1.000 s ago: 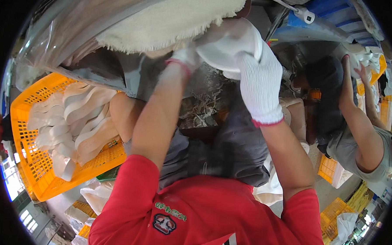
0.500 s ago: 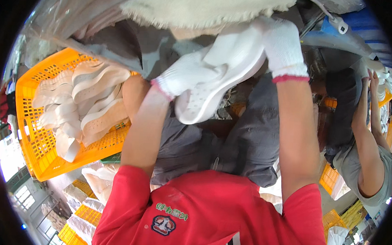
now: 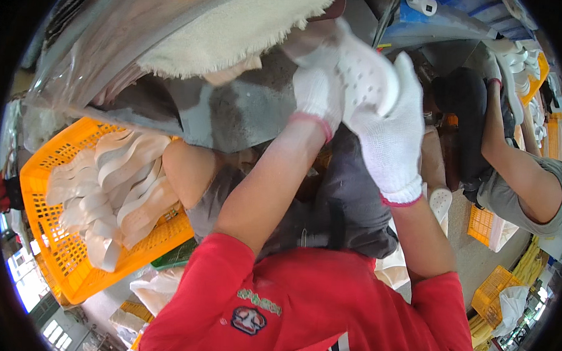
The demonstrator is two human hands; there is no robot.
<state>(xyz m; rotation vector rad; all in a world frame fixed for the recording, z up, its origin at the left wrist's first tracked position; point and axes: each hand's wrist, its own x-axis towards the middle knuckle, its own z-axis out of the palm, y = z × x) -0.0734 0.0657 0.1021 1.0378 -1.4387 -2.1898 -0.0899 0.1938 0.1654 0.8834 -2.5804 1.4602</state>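
A white wedge shoe sole (image 3: 365, 79), dotted with small pits on the visible face, is held between my two hands over my lap. My left hand (image 3: 319, 92), in a white knit glove, grips its left side; those fingers are partly blurred. On its right side, my gloved right hand (image 3: 392, 133) is closed around the near end, with the edge of the sole between thumb and fingers. A frayed cream cloth buffing wheel (image 3: 243, 33) stands to the upper left, apart from the sole. Below the wheel lies a dusty grey metal guard (image 3: 233, 114).
An orange plastic basket (image 3: 46, 228) full of off-white wedge soles (image 3: 127, 181) sits at my left knee. To the right, a co-worker in a grey shirt (image 3: 537, 193) handles a light sole. Orange crates (image 3: 492, 294) and a white cable switch (image 3: 422, 4) are farther off.
The sole has moved right and turned, its pitted face now showing upward, and it is away from the wheel. My left hand has shifted right and up; my right hand has moved lower.
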